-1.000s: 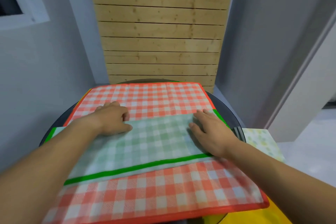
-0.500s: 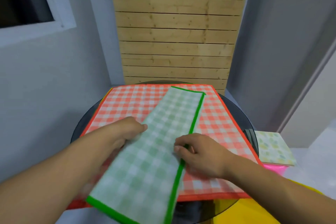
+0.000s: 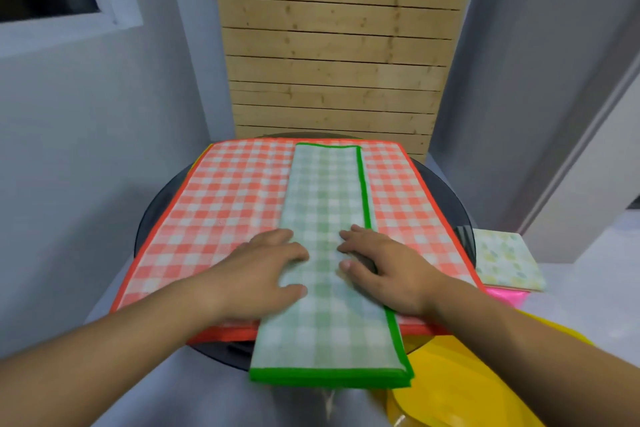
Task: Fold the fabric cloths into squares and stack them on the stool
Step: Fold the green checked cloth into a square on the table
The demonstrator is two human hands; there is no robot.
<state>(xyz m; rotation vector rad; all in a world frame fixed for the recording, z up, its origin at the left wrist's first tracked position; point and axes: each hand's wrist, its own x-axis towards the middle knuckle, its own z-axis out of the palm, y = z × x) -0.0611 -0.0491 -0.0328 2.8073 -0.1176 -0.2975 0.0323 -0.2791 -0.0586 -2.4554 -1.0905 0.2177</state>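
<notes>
A green checked cloth (image 3: 327,204), folded into a long narrow strip with a bright green border, lies lengthwise on a spread orange checked cloth (image 3: 225,215). Its near end hangs over the front edge of the round dark table (image 3: 446,191). My left hand (image 3: 266,270) rests flat on the strip's left edge. On the strip's right side lies my right hand (image 3: 384,267), fingers spread and pressing down. A folded pale yellow-green patterned cloth (image 3: 505,260) sits on a pink stool (image 3: 507,296) at the right.
A yellow plastic object (image 3: 464,385) stands low at the front right, under the table's edge. Grey walls close in left and right, with a wooden slatted panel (image 3: 332,55) behind the table. A window frame is at the upper left.
The green strip has turned from lying crosswise to lengthwise, pointing away from me. Both hands moved from pinching its sides to pressing flat on its middle.
</notes>
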